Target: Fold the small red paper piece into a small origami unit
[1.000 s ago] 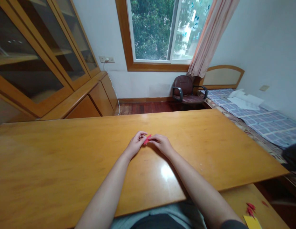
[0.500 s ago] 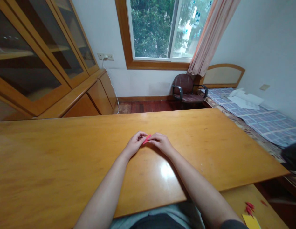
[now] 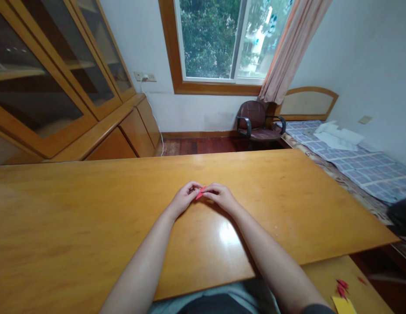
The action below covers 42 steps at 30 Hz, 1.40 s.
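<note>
A small folded piece of red paper is pinched between my two hands, just above the middle of the wooden table. My left hand is closed on its left side, thumb and fingertips pressed together. From the right, my right hand grips the paper between thumb and fingers. The fingers hide part of the paper, so its exact folded shape is hard to make out. Both forearms reach in from the table's near edge.
On a lower surface at the bottom right lie several small red folded paper pieces and a yellow paper sheet. Beyond the table stand a maroon armchair and a bed. A glass-door cabinet lines the left wall.
Both hands stay nearly in place around the red paper, with only slight finger movement. A little less of the paper's upper part shows now.
</note>
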Each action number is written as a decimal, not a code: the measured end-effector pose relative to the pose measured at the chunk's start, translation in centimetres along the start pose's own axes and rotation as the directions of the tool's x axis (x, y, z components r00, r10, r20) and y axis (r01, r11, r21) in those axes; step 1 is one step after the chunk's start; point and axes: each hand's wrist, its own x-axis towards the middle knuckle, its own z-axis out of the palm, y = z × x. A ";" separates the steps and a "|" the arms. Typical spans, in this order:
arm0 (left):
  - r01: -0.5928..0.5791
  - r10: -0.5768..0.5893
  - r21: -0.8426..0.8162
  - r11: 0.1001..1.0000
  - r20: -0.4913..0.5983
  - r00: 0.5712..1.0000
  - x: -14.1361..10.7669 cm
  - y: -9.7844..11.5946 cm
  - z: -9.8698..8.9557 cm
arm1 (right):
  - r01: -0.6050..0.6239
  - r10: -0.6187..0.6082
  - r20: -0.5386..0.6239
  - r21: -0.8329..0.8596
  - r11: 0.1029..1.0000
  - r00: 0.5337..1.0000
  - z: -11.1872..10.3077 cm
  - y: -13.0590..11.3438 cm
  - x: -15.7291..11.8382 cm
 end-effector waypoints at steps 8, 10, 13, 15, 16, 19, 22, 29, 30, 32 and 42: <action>0.000 0.000 -0.004 1.000 -0.002 1.000 -0.1 0.4 0.1 | -0.016 0.017 -0.021 0.030 0.999 1.000 0.0 0.5 0.0; -0.002 0.002 0.002 1.000 -0.009 1.000 -0.1 0.5 0.1 | -0.018 0.019 -0.025 0.033 0.999 1.000 0.0 0.6 0.0; 0.000 0.000 0.013 1.000 -0.021 1.000 -0.1 0.5 0.1 | -0.031 0.032 -0.024 0.033 0.999 0.999 0.0 0.7 -0.1; 0.006 -0.006 0.017 1.000 -0.022 1.000 -0.1 0.3 0.0 | -0.038 0.039 -0.026 0.021 0.999 0.999 0.1 0.6 -0.1; 0.008 -0.008 0.017 1.000 -0.021 1.000 -0.1 0.2 0.0 | -0.040 0.040 -0.027 0.011 0.999 0.999 0.1 0.6 -0.1; 0.003 -0.003 0.026 1.000 -0.012 1.000 0.0 0.0 0.0 | -0.039 0.038 -0.030 -0.030 0.999 0.999 0.1 0.5 -0.2; -0.007 0.007 0.045 0.999 -0.004 1.000 0.0 -0.1 0.0 | -0.045 0.044 -0.026 -0.058 0.997 0.999 0.2 0.6 -0.1; -0.013 0.013 0.039 0.999 0.013 1.000 0.0 -0.2 0.0 | -0.066 0.066 0.009 0.028 0.997 0.998 0.2 0.7 0.0; -0.013 0.012 0.037 0.999 0.012 1.000 0.0 -0.2 0.0 | -0.063 0.062 0.006 0.034 0.997 0.998 0.2 0.6 0.0; -0.011 0.011 0.034 0.999 0.007 1.000 0.0 -0.2 0.0 | -0.053 0.053 -0.003 0.034 0.998 0.999 0.2 0.5 -0.1; -0.009 0.009 0.052 0.999 0.001 1.000 -0.1 0.0 -0.1 | -0.109 0.109 0.001 0.094 0.990 0.994 0.2 0.1 -0.2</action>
